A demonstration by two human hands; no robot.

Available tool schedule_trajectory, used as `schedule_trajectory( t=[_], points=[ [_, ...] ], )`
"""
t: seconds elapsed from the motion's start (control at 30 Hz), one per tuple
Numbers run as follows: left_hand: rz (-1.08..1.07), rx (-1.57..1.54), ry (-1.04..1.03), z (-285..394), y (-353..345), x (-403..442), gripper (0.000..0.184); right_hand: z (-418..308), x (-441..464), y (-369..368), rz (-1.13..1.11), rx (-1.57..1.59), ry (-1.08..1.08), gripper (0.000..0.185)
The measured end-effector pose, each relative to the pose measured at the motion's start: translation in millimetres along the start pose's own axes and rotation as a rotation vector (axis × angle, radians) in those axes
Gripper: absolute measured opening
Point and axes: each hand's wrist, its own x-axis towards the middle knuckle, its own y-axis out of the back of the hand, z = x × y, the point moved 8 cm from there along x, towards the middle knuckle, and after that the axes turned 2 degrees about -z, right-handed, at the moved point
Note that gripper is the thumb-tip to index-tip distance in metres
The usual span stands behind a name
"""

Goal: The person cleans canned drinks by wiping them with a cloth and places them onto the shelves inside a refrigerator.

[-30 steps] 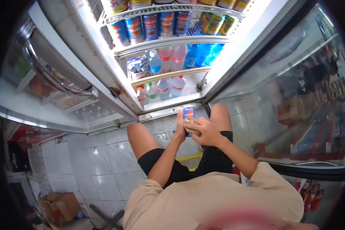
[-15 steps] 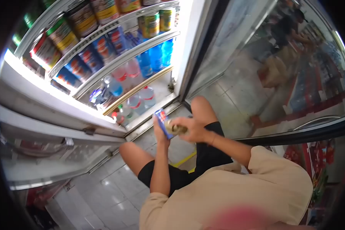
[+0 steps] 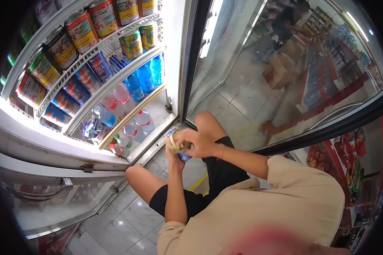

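Observation:
My left hand point(image 3: 173, 159) is wrapped round a blue can point(image 3: 184, 157) held above my knees, just outside the open fridge. In my right hand point(image 3: 198, 143) is a bunched khaki cloth point(image 3: 178, 143), pressed against the can and covering much of it. Most of the can's label is hidden by the cloth and fingers. Close in front of my hands, plastic bottles point(image 3: 144, 121) stand on the fridge floor. Blue and orange cans point(image 3: 88, 79) line the shelf above them.
Larger labelled cans point(image 3: 81, 32) fill a higher wire shelf point(image 3: 86, 55). An open glass door point(image 3: 247, 85) stands at my right, with a person point(image 3: 283, 23) and a cardboard box point(image 3: 281, 70) visible in it. Another glass door point(image 3: 59, 208) is at my left.
My right hand and the cloth have moved up across the can, covering its upper part, which showed before. The view has shifted, so the fridge sits lower and further left.

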Motion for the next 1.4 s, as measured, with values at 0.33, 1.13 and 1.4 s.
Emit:
schedule_trajectory(
  t=[0.33, 1.13, 1.4],
  points=[
    [-0.079, -0.081, -0.148, 16, 21, 21, 0.058, -26, -14, 11, 0.144, 0.211, -0.104, 0.042],
    [-0.022, -0.099, 0.06, 1, 76, 2, 0.052, -24, -37, -60, -0.064, 0.113, -0.089, 0.041],
    [-0.071, 0.148, -0.113, 19, 23, -30, 0.061, -11, -8, -23, 0.028, 0.176, -0.072, 0.053]
  ],
)
